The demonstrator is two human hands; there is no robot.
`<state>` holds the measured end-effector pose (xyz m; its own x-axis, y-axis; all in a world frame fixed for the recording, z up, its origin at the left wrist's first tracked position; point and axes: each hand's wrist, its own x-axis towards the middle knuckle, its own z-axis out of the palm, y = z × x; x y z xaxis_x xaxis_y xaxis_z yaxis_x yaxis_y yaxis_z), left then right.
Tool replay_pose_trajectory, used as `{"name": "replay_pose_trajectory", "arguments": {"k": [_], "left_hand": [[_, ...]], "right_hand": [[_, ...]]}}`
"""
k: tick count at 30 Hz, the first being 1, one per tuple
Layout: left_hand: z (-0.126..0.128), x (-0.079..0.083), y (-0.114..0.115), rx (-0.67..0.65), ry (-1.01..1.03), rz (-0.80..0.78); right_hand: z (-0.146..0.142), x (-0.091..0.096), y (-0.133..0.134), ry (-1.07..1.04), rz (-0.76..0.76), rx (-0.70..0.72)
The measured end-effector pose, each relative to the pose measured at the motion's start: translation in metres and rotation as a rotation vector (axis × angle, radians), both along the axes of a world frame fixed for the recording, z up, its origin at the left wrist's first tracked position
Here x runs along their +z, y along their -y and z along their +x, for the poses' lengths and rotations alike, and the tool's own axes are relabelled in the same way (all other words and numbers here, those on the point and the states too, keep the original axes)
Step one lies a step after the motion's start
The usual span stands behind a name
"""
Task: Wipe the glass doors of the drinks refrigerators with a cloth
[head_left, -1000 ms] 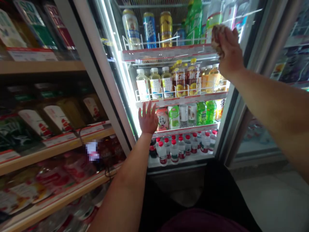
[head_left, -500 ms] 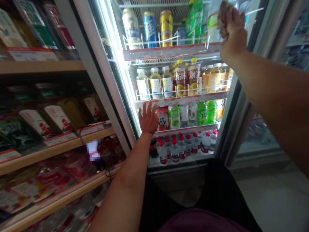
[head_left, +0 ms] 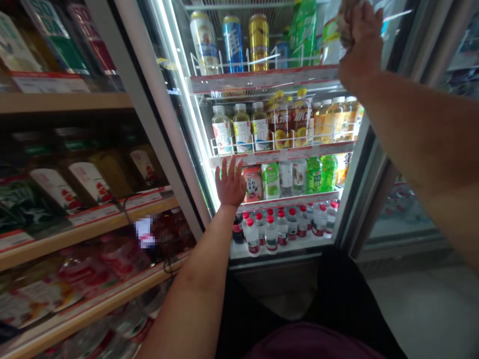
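Observation:
A lit drinks fridge [head_left: 194,129] with a glass door stands in front of me. My left hand [head_left: 229,185] lies flat with spread fingers on the glass, level with the third shelf, beside a pink bottle [head_left: 253,183]. My right hand [head_left: 359,42] is raised to the top right of the door, closed on a crumpled light-coloured cloth [head_left: 345,25], which is pressed to the glass in front of green bottles [head_left: 304,32]. Three tall cans [head_left: 232,42] stand on the top shelf.
Rows of tea bottles [head_left: 243,128], green bottles [head_left: 321,174] and red-capped water bottles [head_left: 269,232] fill the lower shelves. Wooden shelves [head_left: 93,219] with packaged goods run along the left. A second fridge door [head_left: 407,209] is on the right. Pale floor [head_left: 422,309] lies lower right.
My right hand with the cloth has moved upward and slightly right on the glass. My left hand has stayed in place.

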<state>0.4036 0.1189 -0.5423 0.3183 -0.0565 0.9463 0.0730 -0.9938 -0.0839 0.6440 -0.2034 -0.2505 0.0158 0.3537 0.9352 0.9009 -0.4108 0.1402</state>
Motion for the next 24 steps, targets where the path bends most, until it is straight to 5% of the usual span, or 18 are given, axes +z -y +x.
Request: {"name": "replay_pose_trajectory", "arguments": {"k": [3,5,10,24], "left_hand": [[0.0,0.0,0.0,0.01,-0.015,-0.005],[0.0,0.0,0.0,0.016,-0.012,-0.003],[0.001,0.0,-0.001,0.013,0.021,0.022],[0.001,0.001,-0.001,-0.012,0.039,0.019]], "right_hand": [[-0.032,-0.002,-0.011,-0.221,0.134,-0.302],[-0.061,-0.006,-0.021,-0.278,0.136,-0.364],[-0.102,-0.013,-0.046,-0.262,0.083,-0.327],[-0.126,-0.061,-0.081,-0.066,-0.208,-0.036]]}}
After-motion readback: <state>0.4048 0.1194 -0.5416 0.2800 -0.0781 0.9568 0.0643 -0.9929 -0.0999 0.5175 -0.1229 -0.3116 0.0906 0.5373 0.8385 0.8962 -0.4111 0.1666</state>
